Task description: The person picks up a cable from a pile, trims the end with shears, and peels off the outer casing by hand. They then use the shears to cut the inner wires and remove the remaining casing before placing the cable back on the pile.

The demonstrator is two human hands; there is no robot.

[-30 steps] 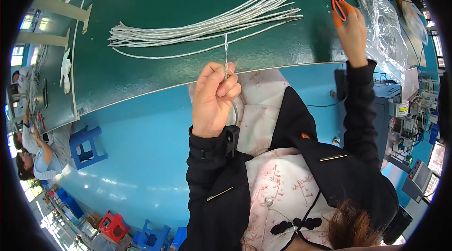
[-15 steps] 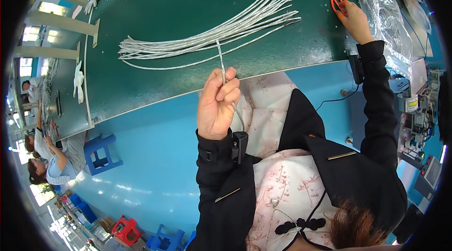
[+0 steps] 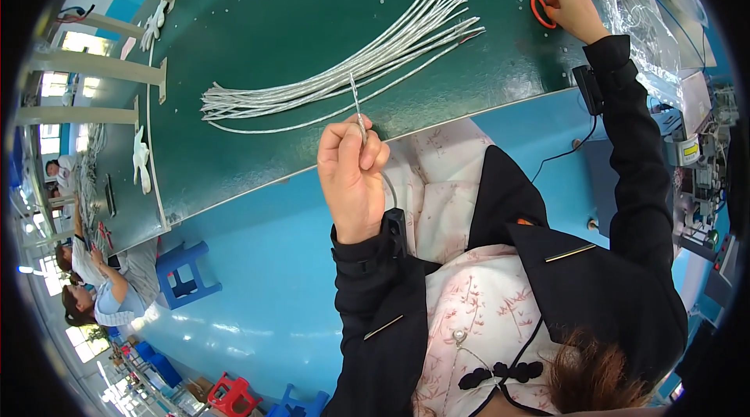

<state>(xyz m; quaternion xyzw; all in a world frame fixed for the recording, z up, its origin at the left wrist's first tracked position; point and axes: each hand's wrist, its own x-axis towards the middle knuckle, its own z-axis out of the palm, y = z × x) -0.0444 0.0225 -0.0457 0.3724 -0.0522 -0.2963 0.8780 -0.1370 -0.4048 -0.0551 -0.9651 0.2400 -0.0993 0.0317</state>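
Observation:
My left hand (image 3: 351, 171) is closed in a pinch on a thin grey cable (image 3: 355, 96). The cable's silvery end points up past the fingertips, and its tail curves down behind the wrist. At the far right of the table, my right hand (image 3: 576, 12) has its fingers curled at the red-orange handles of small wire cutters (image 3: 538, 8). The cutters lie against the tabletop with dark tips pointing away. Beyond my left hand, a bundle of silvery-wrapped cables (image 3: 336, 81) is spread across the green table (image 3: 258, 34). One cable (image 3: 312, 126) lies apart along its near side.
Clear plastic bags (image 3: 625, 10) lie along the table's right side. White gloves (image 3: 141, 159) rest at the left, by cream-coloured brackets (image 3: 98, 65). A blue stool (image 3: 183, 272) stands on the floor, and other people (image 3: 109, 292) sit at the far left. Small white scraps dot the tabletop.
My right hand has shifted farther away along the cutters' handles, its fingers more curled. My left hand still pinches the cable, a little lower. The whole view has shifted slightly.

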